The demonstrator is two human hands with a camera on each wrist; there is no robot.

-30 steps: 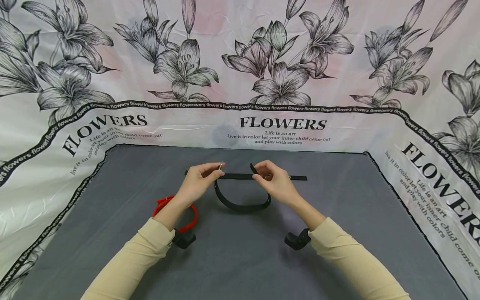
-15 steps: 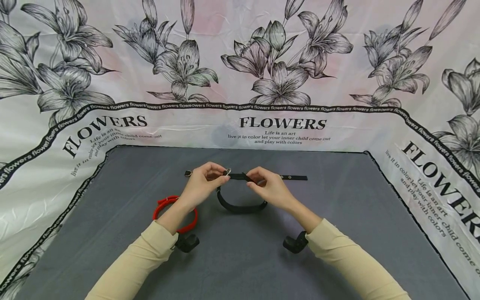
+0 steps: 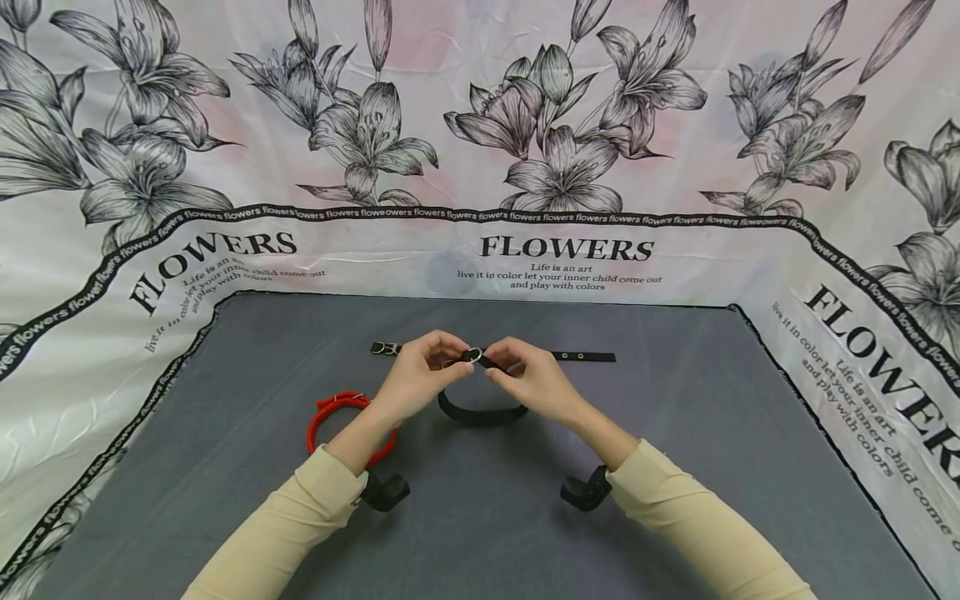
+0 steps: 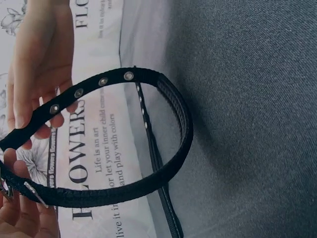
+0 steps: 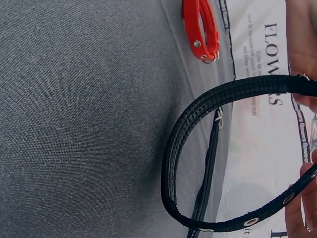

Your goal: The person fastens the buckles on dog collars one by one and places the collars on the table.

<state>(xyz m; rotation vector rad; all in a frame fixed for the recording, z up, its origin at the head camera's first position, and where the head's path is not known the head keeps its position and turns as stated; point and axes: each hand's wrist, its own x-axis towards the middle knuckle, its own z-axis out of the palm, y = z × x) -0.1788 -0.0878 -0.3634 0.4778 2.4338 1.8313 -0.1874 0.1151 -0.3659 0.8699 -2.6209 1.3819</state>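
Observation:
My hands hold up a black collar (image 3: 483, 417), bent into a loop that hangs above the grey cloth. My left hand (image 3: 416, 379) pinches its buckle end, where a metal ring shows by the fingertips. With thumb and fingers, my right hand (image 3: 536, 383) grips the other end, a strap with metal-rimmed holes. Both ends come together between the fingertips, strap tip right at the buckle. In the left wrist view the collar (image 4: 119, 193) curves round with its row of eyelets uppermost. The right wrist view shows the padded inner side of the collar (image 5: 171, 158).
Behind the hands a second black collar (image 3: 592, 357) lies stretched out flat, buckle to the left. A red collar (image 3: 311, 433), fastened in a ring, lies by my left forearm. Grey cloth (image 3: 480, 517) covers the table; a floral printed sheet (image 3: 375, 250) surrounds it.
Both hands have moved towards each other, bringing the two ends of the black collar together and making its loop smaller. The flat black collar and the red one lie where they were.

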